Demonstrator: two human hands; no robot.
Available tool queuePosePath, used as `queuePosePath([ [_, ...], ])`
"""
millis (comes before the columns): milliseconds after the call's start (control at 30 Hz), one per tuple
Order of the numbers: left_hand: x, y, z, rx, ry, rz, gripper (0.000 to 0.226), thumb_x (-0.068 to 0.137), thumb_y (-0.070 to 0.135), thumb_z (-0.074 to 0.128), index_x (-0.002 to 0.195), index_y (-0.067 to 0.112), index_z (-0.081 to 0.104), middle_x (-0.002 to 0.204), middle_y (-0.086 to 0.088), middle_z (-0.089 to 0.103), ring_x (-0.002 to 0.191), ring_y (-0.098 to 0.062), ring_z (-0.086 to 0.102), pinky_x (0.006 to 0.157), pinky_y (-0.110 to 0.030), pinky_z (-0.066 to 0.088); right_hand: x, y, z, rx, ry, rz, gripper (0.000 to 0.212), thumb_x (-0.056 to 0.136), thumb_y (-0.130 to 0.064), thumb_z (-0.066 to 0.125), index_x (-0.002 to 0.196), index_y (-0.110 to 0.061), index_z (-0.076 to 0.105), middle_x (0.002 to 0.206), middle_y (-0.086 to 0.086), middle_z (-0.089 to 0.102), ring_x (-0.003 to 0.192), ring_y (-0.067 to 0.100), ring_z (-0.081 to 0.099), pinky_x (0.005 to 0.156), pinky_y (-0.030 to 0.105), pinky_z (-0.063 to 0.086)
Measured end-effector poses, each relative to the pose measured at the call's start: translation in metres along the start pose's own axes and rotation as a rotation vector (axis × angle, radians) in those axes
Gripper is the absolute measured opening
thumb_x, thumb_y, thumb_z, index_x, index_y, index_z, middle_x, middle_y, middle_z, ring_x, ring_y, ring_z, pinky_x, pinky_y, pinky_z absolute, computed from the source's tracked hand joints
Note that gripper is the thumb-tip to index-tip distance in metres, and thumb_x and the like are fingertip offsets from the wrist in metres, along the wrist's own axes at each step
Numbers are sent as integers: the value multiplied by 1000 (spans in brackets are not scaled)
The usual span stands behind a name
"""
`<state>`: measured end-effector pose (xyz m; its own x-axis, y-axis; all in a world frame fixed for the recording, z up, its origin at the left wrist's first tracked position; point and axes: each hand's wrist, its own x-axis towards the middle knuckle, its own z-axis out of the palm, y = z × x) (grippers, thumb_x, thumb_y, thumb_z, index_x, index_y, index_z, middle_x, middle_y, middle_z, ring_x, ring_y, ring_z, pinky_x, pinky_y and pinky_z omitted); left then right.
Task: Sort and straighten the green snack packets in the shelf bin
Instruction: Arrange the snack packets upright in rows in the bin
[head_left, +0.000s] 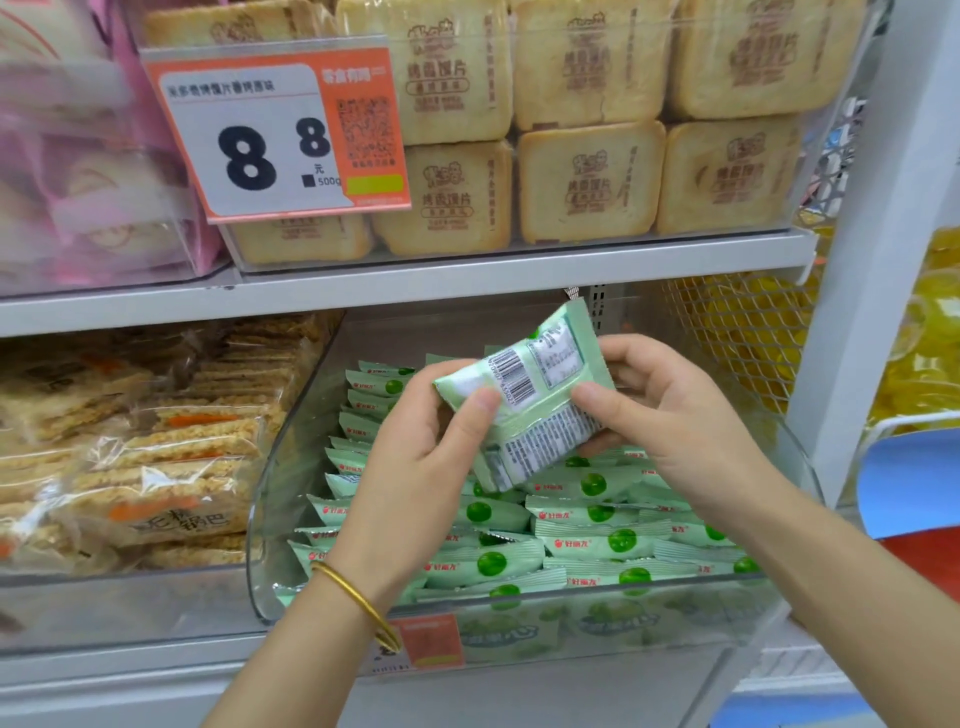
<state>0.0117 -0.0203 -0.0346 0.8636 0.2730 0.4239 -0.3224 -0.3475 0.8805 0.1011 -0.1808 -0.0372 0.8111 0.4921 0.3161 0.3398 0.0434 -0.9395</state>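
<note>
A clear plastic shelf bin (270, 519) holds several pale green snack packets (587, 545) lying in rough rows, each printed with a green fruit. Above the bin, both hands hold up a small stack of green packets (530, 395), tilted, back side with barcodes facing me. My left hand (426, 457) grips the stack's left end with the thumb on top. My right hand (670, 415) grips the right end, its thumb pressed on the packet face. A gold bangle sits on the left wrist.
Bags of crispy rice cakes (140, 457) fill the bin to the left. The shelf above (415, 280) carries toasted bread slices (587, 182) and an orange price tag (275, 135). A mesh divider (737, 332) and white upright (857, 312) stand to the right.
</note>
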Motion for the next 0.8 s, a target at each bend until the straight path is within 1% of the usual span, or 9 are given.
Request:
queuePosePath([
  [100,0,-4,0,-100,-66,-82,38,72,37,58,108,25,53,92,11,69,81,-2,66,64,-18,53,1,2,3,30,3,33,15,86,-11,61,101,-15,60,87,2,74,72,15,69,56,26,54],
  [200,-1,-5,0,-99,-98,-90,46,68,32,65,110,23,49,94,4,70,78,-7,68,63,-21,54,2,4,3,33,9,32,14,86,-8,62,100,-12,59,87,5,74,71,17,68,57,29,55],
  [400,0,-8,-1,-86,-119,-83,41,78,19,67,112,25,46,97,5,70,81,-12,68,67,-28,57,2,5,4,47,10,35,16,85,-6,62,100,-9,58,86,6,74,69,17,68,57,29,55],
  [500,0,-9,0,-84,-94,-100,43,85,14,64,118,32,43,102,7,65,86,-4,66,69,-23,56,1,5,2,31,1,40,15,86,-8,61,101,-8,59,86,6,74,68,17,68,54,27,55],
  [600,4,-13,-3,-82,6,-201,49,89,26,61,123,47,33,118,16,47,108,11,52,75,-12,48,2,5,0,140,39,51,20,95,-12,47,110,-11,60,82,8,73,62,17,66,50,23,52],
  [667,10,-20,-7,-148,36,-328,52,86,37,64,125,49,33,130,3,44,124,-8,47,88,-26,49,4,5,-4,194,44,19,32,95,0,44,116,-18,59,93,6,72,69,16,68,56,23,54],
  [700,12,-22,-8,-195,28,-379,53,83,40,67,125,48,36,135,-6,46,122,-18,51,85,-31,52,4,6,-6,122,22,-37,43,91,8,48,117,-24,59,103,1,69,80,12,68,63,21,55],
  [733,14,-23,-7,-238,15,-408,51,83,38,67,125,43,39,133,-13,50,113,-23,57,74,-30,54,4,7,-8,-36,-25,-116,54,86,14,53,118,-29,59,115,-5,63,94,5,65,73,18,53],
  [800,17,-23,-1,-287,-4,-429,43,85,32,64,122,35,43,121,-16,59,90,-22,66,57,-22,51,6,9,-7,-377,-112,-228,58,79,9,66,117,-34,61,129,-15,49,119,-4,48,92,10,41],
])
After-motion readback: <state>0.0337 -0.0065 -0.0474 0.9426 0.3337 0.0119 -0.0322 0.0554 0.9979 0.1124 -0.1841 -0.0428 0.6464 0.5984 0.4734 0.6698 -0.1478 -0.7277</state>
